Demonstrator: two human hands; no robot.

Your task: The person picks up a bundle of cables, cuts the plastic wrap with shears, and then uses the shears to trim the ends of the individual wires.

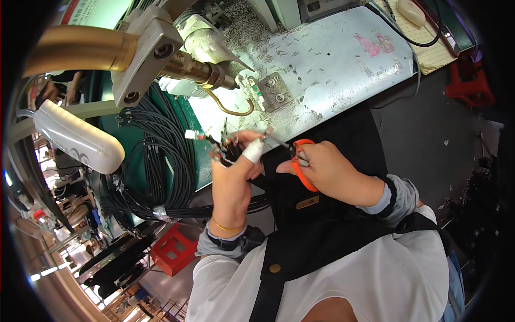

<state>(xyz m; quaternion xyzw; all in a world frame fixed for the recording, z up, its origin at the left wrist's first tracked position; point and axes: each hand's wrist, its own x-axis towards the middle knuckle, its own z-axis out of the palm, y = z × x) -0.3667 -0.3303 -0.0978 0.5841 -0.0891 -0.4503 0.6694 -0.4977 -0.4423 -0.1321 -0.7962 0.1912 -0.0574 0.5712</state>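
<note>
My left hand [232, 182], with white tape around a finger or the thumb, is closed around a bunch of black cable ends [228, 152] just off the table's near edge. Thin coloured wires and a white connector [191, 134] stick out of the bunch. Orange-handled scissors [306, 181] sit in my right hand [335, 170], fingers wrapped around the handles. Their blades point up and left toward a small piece [269, 130] at my left fingertips. Whether the blades touch it, I cannot tell.
A machine with a metal nozzle [217, 77] stands over a small fixture block [275, 92] on the pale worktable [343, 67]. Small metal bits are strewn there. Coiled black cables [155, 180] lie left, under a white lamp [80, 138]. Red stools [173, 250] stand on the floor.
</note>
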